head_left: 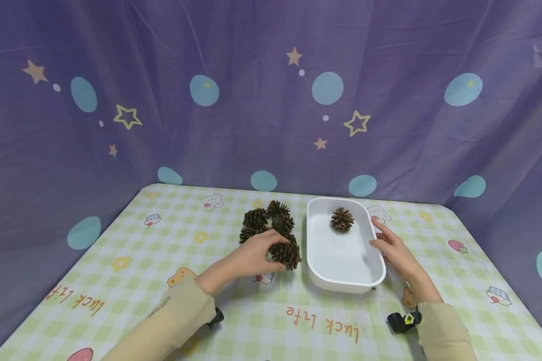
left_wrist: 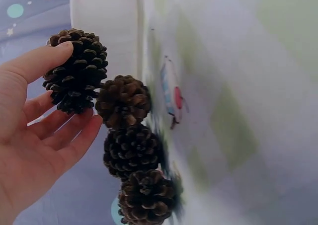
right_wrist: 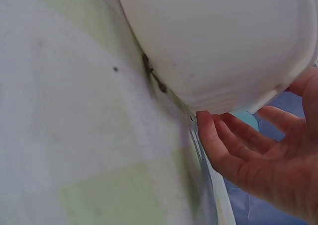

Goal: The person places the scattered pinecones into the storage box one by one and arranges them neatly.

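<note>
My left hand (head_left: pixel 257 253) holds a brown pine cone (head_left: pixel 286 254) between thumb and fingers, just left of the white tub (head_left: pixel 341 287). In the left wrist view the thumb lies across the held pine cone (left_wrist: pixel 77 73), and the fingers curl under it. Several more pine cones (head_left: pixel 256 218) stand grouped behind that hand. One pine cone (head_left: pixel 342 219) sits inside the tub, toward its far end. At the tub's right side, my right hand (head_left: pixel 395 253) grips the wall, with the thumb at the rim and the fingertips (right_wrist: pixel 204 119) against the outside.
A green-and-white checked cloth (head_left: pixel 235 331) with printed figures covers the table. Behind it hangs a purple curtain (head_left: pixel 253 135) with stars and blue ovals. Small dark bits (right_wrist: pixel 161 86) lie beside the tub's base. Each wrist wears a black strap device (head_left: pixel 404 322).
</note>
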A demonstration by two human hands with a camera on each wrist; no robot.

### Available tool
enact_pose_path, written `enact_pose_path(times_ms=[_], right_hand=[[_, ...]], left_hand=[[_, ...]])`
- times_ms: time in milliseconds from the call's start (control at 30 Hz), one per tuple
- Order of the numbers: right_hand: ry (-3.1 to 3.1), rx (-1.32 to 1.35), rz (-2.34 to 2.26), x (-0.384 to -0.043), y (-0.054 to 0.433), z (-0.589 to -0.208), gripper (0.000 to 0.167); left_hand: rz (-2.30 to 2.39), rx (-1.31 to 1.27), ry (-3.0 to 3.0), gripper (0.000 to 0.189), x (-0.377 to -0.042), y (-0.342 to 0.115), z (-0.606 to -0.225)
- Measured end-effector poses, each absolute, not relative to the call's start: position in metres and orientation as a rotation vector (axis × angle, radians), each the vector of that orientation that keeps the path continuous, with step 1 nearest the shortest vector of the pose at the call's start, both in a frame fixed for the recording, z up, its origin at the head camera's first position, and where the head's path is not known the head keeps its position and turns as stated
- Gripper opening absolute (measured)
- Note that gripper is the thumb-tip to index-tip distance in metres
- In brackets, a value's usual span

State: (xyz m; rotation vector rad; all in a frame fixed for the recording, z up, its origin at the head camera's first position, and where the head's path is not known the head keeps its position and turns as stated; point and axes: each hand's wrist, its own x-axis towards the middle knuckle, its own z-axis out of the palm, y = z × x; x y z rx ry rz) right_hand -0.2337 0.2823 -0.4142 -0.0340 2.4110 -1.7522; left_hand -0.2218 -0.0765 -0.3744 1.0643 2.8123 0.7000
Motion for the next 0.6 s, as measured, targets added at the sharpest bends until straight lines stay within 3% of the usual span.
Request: enact_pose_path(times_ms=[600], right_hand=[[2.411, -0.011, -1.753, -0.234, 0.281, -0.413, 0.068]], left_hand=[[0.947, 1.081, 2.866, 0.055, -0.239, -0.063, -0.362]])
